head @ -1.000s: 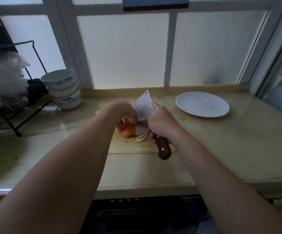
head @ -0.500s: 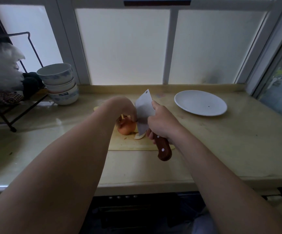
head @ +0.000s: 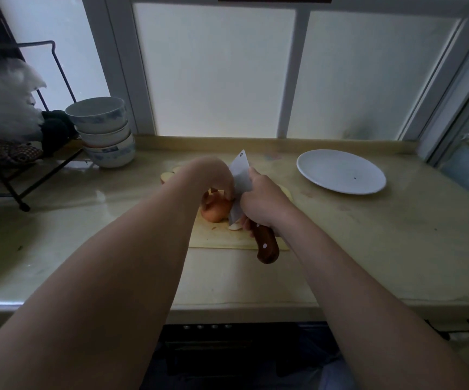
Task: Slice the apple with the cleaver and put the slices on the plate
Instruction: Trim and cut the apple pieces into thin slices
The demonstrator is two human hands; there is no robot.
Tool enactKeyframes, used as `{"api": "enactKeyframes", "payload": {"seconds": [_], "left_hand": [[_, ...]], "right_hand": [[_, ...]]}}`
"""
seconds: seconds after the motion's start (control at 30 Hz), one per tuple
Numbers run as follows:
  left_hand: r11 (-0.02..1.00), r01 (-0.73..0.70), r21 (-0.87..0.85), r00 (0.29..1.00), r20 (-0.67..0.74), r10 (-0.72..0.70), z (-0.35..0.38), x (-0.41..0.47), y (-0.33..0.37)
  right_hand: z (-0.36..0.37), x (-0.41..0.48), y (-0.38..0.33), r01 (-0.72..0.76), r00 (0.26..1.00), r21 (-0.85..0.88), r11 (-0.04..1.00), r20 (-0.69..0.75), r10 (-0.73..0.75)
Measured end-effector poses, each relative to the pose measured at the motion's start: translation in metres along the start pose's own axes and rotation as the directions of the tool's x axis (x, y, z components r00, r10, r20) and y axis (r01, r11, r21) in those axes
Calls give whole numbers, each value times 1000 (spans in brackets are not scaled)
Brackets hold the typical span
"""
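apple (head: pixel 216 211) orange-red, cut slice (head: pixel 234 227) pale cream. cleaver (head: pixel 240 175) blade silver-grey, handle (head: pixel 267 246) reddish-brown w/ pale rivet dots. plate (head: pixel 340 171) white, one tiny dark speck. cutting board (head: pixel 219 237) pale yellow, counter (head: pixel 368 249) yellowish beige. bowls (head: pixel 101 130) white w/ blue pattern.

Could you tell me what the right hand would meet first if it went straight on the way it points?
The right hand would probably meet the left hand on the apple, just past the cleaver; depth is unclear.

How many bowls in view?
3 that I can tell, in one stack on the counter, back left: top bowl, middle bowl, bottom bowl. Another may be nested in between.
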State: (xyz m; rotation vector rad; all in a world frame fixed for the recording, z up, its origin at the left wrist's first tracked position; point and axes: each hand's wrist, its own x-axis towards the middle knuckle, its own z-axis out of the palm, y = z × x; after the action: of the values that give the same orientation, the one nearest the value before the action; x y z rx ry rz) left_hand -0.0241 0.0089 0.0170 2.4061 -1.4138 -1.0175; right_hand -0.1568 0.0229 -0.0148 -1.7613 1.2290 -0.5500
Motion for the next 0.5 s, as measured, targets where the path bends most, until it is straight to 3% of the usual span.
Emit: {"api": "enactKeyframes", "payload": {"seconds": [0.5], "left_hand": [[1000,-22,-15,999,-42,21,1,-3,-2]], "right_hand": [[16,6,-12,30,998,-261,965,55,-16]]}}
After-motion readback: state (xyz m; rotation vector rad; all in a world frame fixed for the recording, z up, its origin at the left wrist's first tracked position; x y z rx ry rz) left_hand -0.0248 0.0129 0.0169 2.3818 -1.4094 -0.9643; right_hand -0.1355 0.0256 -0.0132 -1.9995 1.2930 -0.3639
